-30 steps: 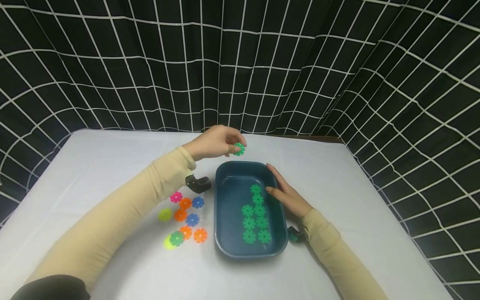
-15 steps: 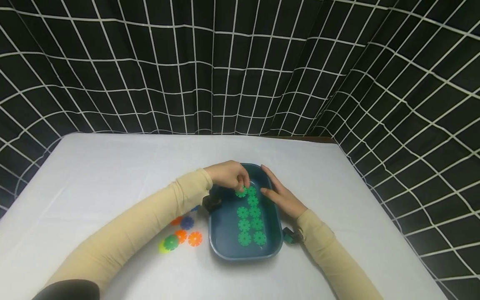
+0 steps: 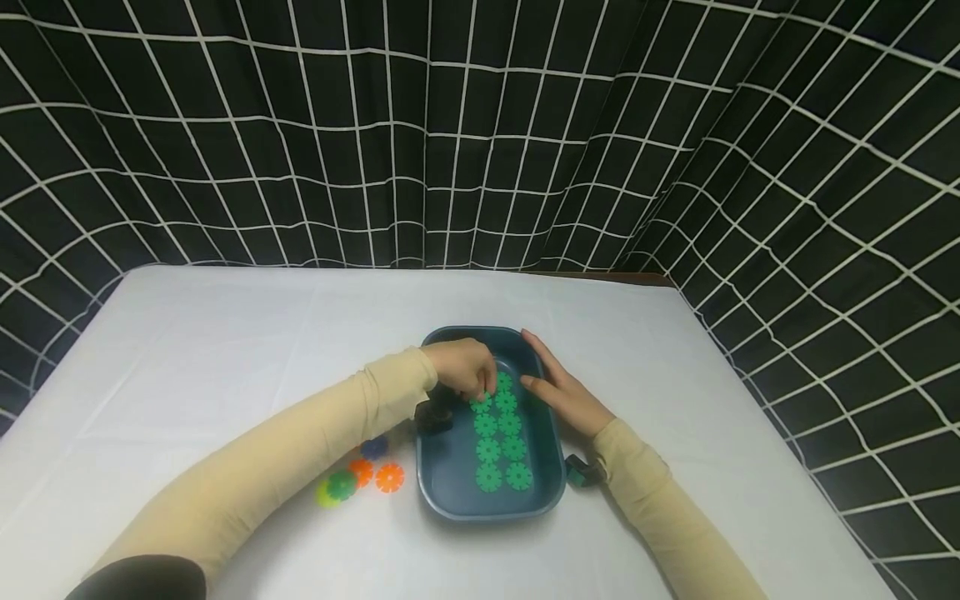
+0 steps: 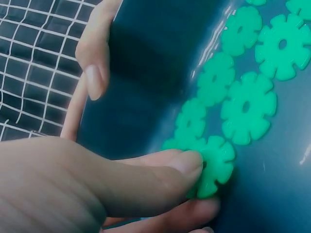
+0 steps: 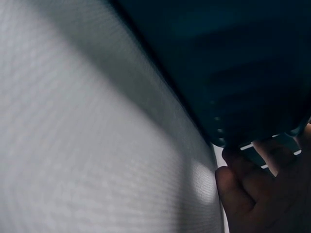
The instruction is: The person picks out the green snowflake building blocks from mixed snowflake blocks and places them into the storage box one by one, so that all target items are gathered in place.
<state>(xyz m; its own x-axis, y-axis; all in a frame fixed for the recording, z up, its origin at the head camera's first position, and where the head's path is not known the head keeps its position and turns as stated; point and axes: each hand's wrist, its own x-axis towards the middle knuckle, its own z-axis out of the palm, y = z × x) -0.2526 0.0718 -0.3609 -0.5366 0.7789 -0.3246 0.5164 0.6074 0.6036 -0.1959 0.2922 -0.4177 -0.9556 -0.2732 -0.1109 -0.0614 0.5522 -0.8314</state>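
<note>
A blue plastic tub point(image 3: 452, 479) stands on the white-covered table. Green notched plastic discs point(image 3: 513, 450) lie flat on its floor in two lengthwise rows. Inside the tub, my left hand point(image 3: 461, 364) pinches one green disc point(image 4: 218, 167) between thumb and fingers, at the far end of the left row. The left wrist view shows this disc tilted and close to the row's neighbours. My right hand point(image 3: 567, 402) holds the tub's right wall, its thumb over the rim and its fingers along the outside. In the right wrist view those fingers point(image 5: 252, 179) are dark against the tub.
Left of the tub lie loose discs: an orange disc point(image 3: 390, 477), a blue disc point(image 3: 374, 447) and a green disc point(image 3: 342, 484) over a yellow one. The left sleeve point(image 3: 300, 450) covers part of this group. A black grid-patterned curtain point(image 3: 360, 142) hangs behind the table.
My left hand has come from beyond the tub's far edge down into it with the green disc, then slightly nearer along the left row. The right hand keeps its place on the tub.
</note>
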